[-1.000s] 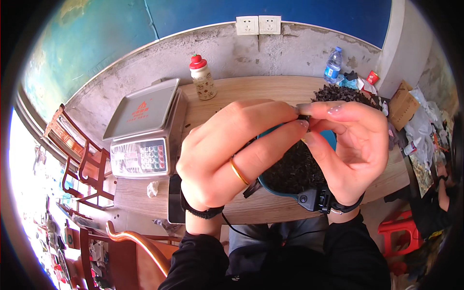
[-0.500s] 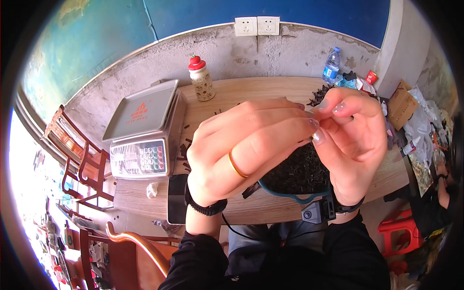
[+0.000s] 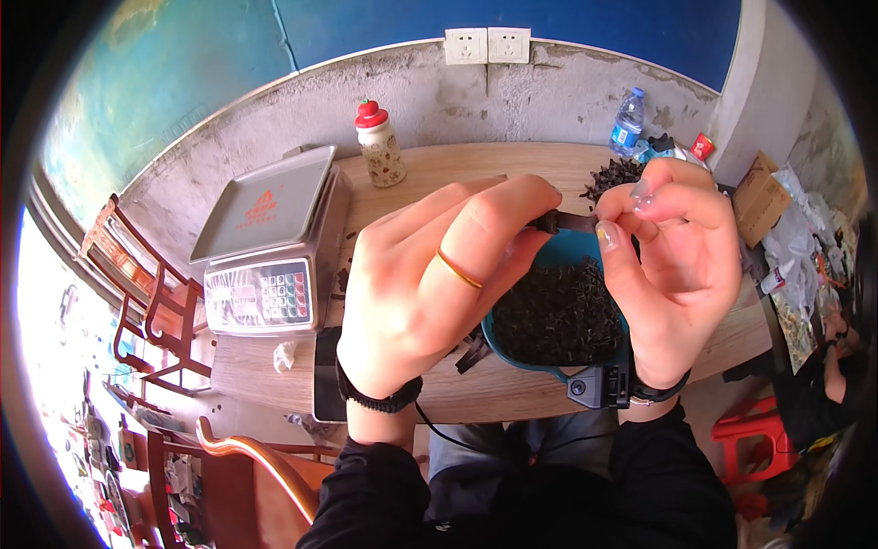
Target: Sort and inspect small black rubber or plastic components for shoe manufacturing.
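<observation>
A short dark strip (image 3: 576, 222) is stretched between my two hands above a teal basin (image 3: 578, 247). My left hand (image 3: 421, 265), with a gold ring on one finger, pinches the strip's left end, where a small dark clump shows at the fingertips. The fingertips of my right hand (image 3: 681, 265) are closed on the other end. Below them, the basin is filled with many small black pieces (image 3: 558, 316). Part of its left side is hidden behind my left hand. A small camera (image 3: 596, 387) is strapped at my right wrist.
On the table's left stands a scale (image 3: 265, 238) with a grey pan. A red-capped bottle (image 3: 380, 146) and a clear water bottle (image 3: 627, 123) stand near the wall. A pile of dark pieces (image 3: 611, 178) lies behind my right hand. A red stool (image 3: 754, 439) is at the right.
My hands have drawn apart, and the dark strip now shows between them. My left hand has moved slightly left and turned, so more of the basin is visible.
</observation>
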### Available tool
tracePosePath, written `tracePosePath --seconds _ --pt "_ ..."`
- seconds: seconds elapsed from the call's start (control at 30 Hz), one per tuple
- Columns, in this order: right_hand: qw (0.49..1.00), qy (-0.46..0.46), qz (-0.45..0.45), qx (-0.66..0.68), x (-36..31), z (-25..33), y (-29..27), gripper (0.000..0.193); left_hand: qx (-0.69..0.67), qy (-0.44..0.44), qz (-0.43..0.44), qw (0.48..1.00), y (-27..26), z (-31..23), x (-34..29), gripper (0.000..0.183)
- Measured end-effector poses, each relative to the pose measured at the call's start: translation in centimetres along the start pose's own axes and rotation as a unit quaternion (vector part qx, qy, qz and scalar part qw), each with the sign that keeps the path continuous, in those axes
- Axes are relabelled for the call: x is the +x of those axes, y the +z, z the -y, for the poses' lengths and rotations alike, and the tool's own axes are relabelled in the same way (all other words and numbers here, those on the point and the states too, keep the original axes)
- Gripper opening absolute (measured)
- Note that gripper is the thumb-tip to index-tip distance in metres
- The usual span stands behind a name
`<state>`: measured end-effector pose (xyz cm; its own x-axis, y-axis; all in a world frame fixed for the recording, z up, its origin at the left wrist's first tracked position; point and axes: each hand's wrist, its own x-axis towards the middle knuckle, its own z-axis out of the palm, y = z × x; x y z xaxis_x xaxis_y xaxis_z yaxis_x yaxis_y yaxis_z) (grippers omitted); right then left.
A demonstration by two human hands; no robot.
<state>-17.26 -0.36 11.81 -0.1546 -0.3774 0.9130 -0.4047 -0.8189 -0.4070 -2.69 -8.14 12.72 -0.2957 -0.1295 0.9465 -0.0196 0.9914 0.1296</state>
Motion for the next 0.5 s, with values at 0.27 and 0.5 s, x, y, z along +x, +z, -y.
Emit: tracePosePath --seconds 0.27,0.5 --pt "1.0 -0.021 0.001 -0.004 0.02 -0.03 0.1 0.032 0.02 -0.007 0.004 1.0 -0.46 -0.07 0.3 0.031" --pt "0.998 0.031 -0.014 0.049 0.15 0.81 0.42 0.021 0.015 -0.005 0.006 1.0 -0.87 0.02 0.28 0.032"
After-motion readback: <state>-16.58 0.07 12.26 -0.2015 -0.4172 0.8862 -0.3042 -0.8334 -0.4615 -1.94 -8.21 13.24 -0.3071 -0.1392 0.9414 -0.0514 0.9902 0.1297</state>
